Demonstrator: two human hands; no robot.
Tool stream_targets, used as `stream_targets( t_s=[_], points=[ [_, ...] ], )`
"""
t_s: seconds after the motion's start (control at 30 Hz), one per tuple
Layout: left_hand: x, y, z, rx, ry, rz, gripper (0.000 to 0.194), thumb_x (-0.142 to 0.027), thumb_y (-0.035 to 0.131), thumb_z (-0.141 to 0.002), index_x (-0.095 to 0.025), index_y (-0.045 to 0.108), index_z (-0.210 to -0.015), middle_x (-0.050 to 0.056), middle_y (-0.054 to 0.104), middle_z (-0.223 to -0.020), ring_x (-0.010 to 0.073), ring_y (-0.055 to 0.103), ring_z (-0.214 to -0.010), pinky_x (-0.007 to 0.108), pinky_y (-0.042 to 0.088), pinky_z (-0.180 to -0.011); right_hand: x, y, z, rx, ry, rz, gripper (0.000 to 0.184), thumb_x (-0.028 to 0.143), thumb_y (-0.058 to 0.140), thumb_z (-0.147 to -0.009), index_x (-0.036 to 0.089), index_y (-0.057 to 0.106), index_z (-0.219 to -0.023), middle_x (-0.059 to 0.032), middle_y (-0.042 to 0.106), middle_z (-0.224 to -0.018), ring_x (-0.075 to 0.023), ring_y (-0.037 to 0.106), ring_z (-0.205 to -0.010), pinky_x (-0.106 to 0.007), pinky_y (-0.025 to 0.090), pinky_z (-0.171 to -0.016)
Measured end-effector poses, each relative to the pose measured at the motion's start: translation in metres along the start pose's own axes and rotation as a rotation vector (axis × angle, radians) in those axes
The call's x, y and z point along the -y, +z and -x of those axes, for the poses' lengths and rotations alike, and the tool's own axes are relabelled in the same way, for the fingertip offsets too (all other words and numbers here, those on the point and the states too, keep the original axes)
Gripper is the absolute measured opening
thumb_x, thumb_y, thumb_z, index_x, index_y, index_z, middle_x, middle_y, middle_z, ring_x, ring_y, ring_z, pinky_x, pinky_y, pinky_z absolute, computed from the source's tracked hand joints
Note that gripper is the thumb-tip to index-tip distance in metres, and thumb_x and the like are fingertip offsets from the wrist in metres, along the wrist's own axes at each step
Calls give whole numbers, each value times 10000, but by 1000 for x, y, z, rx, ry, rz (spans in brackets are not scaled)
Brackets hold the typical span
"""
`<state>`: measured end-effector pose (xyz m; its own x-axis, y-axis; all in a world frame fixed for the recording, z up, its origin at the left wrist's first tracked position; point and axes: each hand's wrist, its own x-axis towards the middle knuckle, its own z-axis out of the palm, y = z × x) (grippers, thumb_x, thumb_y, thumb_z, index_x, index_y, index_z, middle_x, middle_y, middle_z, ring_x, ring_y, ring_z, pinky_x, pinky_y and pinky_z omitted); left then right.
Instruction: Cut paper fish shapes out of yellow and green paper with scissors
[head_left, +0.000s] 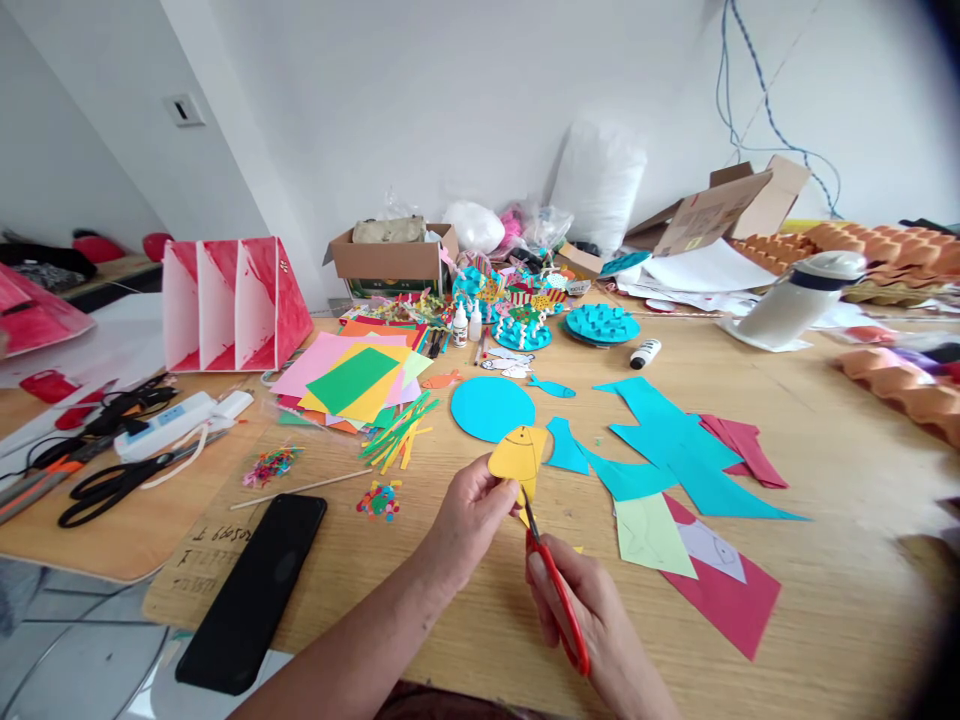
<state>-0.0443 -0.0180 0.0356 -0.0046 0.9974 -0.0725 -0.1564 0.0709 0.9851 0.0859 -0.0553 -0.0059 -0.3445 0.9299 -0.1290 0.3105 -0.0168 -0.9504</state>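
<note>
My left hand (pixel 474 505) pinches a piece of yellow paper (pixel 516 455) with a fish outline drawn on it, held up above the table. In my right hand (pixel 589 600) is a pair of red-handled scissors (pixel 559 590), its blades meeting the paper's lower edge close to my left fingertips. Just beyond the yellow paper lies a blue paper circle (pixel 493 405). Small cut fish lie behind it, one blue (pixel 553 386) and one orange (pixel 441 380). Blue paper offcuts (pixel 667 440) spread to the right, near a pale green sheet (pixel 654 535) with a pencil outline.
A black phone (pixel 255 590) lies at the near left, with black scissors (pixel 135 480) and a power strip (pixel 169 422) beyond. Stacked coloured paper (pixel 352 375), yellow and green strips (pixel 401 430) and glue bottles (pixel 460 325) stand further back. A white container (pixel 799 300) is at right.
</note>
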Motion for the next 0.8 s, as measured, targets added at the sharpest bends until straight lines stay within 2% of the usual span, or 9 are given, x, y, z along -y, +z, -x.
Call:
stream_targets(
  t_s=[0.33, 0.8],
  points=[
    [0, 0, 1, 24, 6, 8, 90, -183, 483, -700, -150, 558, -663, -21, 524, -622, 94, 467, -590, 192, 396, -578, -9, 0, -1, 11, 21, 29, 391, 488, 336, -887, 218, 327, -605, 60, 399, -497, -92, 396, -429, -211, 300, -415],
    [-1, -7, -4, 60, 27, -26, 80, -199, 505, -707, -152, 570, -704, -25, 527, -638, 92, 473, -586, 182, 393, -544, -6, 0, -1, 15, -19, 32, 382, 480, 350, -872, 219, 327, -595, 61, 381, -486, -93, 379, -426, -210, 297, -406]
  ],
)
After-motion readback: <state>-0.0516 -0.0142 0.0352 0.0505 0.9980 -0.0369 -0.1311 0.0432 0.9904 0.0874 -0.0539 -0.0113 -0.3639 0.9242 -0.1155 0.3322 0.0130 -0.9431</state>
